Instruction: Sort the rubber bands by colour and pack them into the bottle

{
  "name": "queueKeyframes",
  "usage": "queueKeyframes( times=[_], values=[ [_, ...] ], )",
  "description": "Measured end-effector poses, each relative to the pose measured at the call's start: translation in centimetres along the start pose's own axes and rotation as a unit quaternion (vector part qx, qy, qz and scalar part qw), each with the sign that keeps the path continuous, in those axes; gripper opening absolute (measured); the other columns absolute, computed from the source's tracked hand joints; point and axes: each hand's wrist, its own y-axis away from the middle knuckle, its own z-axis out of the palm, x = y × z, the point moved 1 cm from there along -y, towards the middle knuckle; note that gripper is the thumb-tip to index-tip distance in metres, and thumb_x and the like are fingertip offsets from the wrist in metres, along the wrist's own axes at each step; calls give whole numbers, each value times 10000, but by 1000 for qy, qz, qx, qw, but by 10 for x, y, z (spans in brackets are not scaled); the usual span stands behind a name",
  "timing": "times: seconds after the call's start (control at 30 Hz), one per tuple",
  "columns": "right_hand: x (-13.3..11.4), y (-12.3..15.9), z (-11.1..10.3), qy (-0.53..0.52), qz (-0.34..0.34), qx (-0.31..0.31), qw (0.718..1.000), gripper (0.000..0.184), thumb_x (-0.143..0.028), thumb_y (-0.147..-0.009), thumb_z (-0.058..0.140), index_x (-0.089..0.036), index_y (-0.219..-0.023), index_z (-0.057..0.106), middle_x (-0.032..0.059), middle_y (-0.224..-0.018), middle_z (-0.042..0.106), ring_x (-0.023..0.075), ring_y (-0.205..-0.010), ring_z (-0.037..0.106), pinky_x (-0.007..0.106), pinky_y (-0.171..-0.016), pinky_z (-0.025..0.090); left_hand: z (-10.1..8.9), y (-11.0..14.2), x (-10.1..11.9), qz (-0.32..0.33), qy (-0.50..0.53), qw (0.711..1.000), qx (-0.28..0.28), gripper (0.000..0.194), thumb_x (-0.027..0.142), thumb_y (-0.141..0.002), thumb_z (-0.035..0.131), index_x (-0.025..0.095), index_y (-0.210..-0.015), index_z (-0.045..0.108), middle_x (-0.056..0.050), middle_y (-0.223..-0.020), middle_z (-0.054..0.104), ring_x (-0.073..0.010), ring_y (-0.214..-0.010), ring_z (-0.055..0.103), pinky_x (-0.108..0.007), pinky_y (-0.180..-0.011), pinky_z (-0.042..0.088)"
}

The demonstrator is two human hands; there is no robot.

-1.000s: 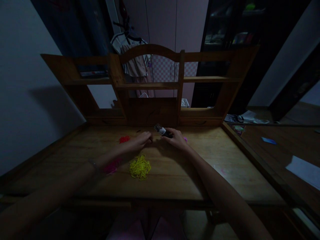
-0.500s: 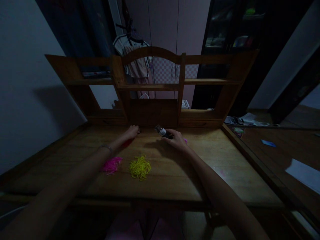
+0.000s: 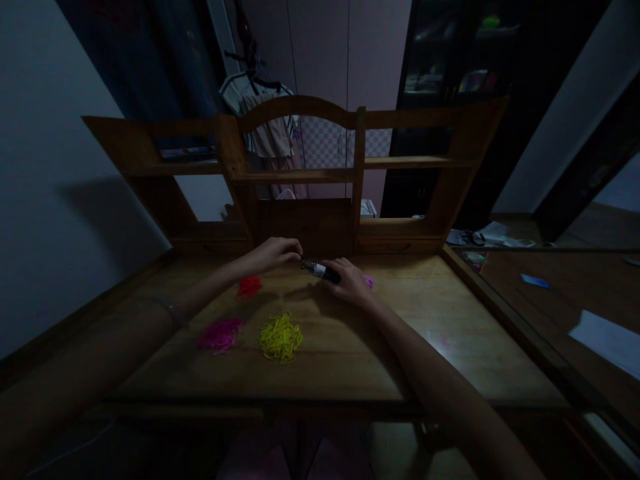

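My right hand (image 3: 349, 280) is wrapped round a small clear bottle (image 3: 316, 269) with a white label and a dark part near the palm. The bottle is tilted, its clear end toward the left. At that end my left hand (image 3: 281, 252) has thumb and fingers pinched together on a tiny dark thing (image 3: 302, 257), too small to name. Below the left wrist lies a red pile (image 3: 249, 286). Nearer me are a pile of yellow strands (image 3: 281, 337) and a pink pile (image 3: 221, 335). A pinkish-purple thing (image 3: 369, 281) shows partly behind my right hand.
Along the back of the wooden desk (image 3: 400, 360) stands a wooden shelf unit (image 3: 305, 175). At the right, beyond the raised desk edge, a white paper (image 3: 607, 343) and a blue card (image 3: 535, 281) lie on a brown surface.
My left hand has risen from the desk's back and moved right to the bottle's clear end. The bottle has shifted slightly left and down in my right hand. The red pile is now uncovered.
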Motion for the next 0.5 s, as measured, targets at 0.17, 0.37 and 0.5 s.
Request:
queueKeyframes(
  times=[0.17, 0.37, 0.5],
  values=[
    [-3, -1, 0, -24, -12, 22, 999, 481, -290, -821, 659, -252, -1292, 567, 68, -1121, 632, 231, -1062, 544, 333, -916, 424, -13, 2, 17, -1, -12, 1000, -10, 214, 333, -847, 572, 173, -931, 686, -18, -813, 687, -155, -753, 616, -248, -696, 414],
    [-4, -2, 2, -63, -9, 45, 997, 471, -358, -834, 665, -248, -1282, 574, 70, -1116, 638, 228, -1052, 555, 349, -922, 429, -17, 2, 22, 13, 12, 1000, 0, 211, 345, -824, 627, 176, -903, 726, -29, -844, 688, -150, -761, 625, -249, -700, 449],
    [-4, -3, 7, -103, 12, 56, 993, 487, -398, -800, 698, -239, -1251, 601, 65, -1113, 656, 228, -1028, 581, 351, -902, 449, -15, -1, 31, 44, 46, 996, 58, 193, 355, -781, 681, 186, -848, 745, -47, -924, 678, -153, -801, 634, -257, -723, 485]
  ],
)
